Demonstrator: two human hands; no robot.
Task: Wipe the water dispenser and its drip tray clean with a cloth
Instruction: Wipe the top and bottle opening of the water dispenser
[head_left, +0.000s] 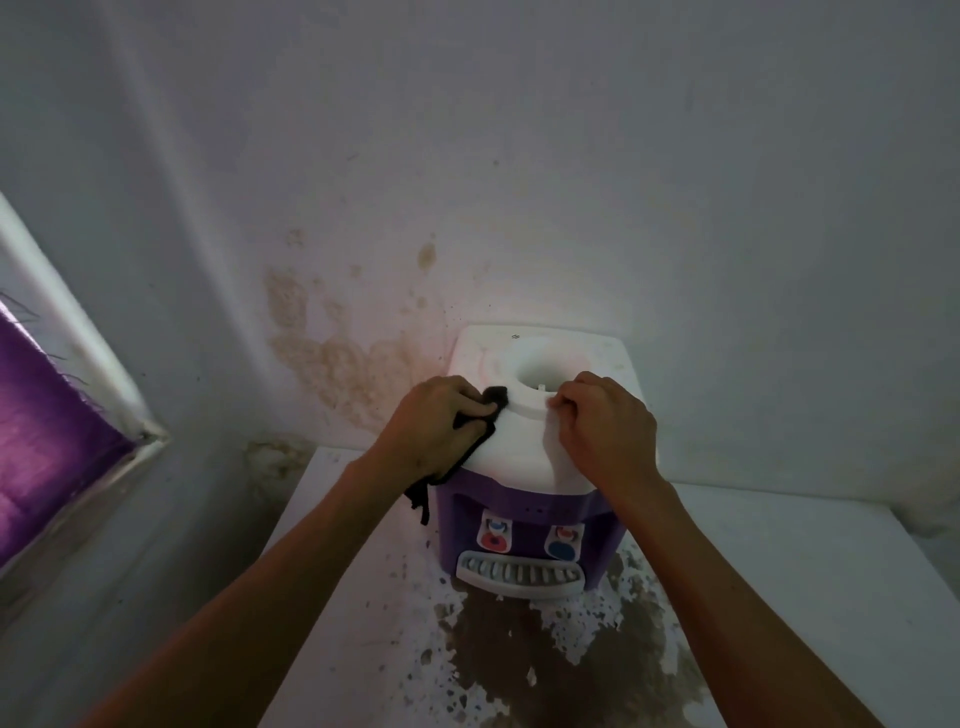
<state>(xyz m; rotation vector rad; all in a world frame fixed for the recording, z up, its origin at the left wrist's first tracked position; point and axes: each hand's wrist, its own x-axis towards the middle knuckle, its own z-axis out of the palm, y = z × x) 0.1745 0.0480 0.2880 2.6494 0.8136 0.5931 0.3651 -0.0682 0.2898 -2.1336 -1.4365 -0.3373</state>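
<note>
A small purple water dispenser (524, 509) with a white top stands on a white counter against the wall. Its white slotted drip tray (519, 574) juts out at the front, below a red tap and a blue tap. My left hand (434, 428) grips a dark cloth (470, 431) against the left side of the white top, and a strand of the cloth hangs down past the purple body. My right hand (605, 428) rests on the right front of the top with its fingers curled over the raised collar around the bottle hole (543, 371).
The counter (779, 597) carries a large brown stain (550, 654) in front of the dispenser. Brown stains mark the wall (332, 358) behind, to the left. A purple curtain (47, 431) in a white window frame fills the left edge.
</note>
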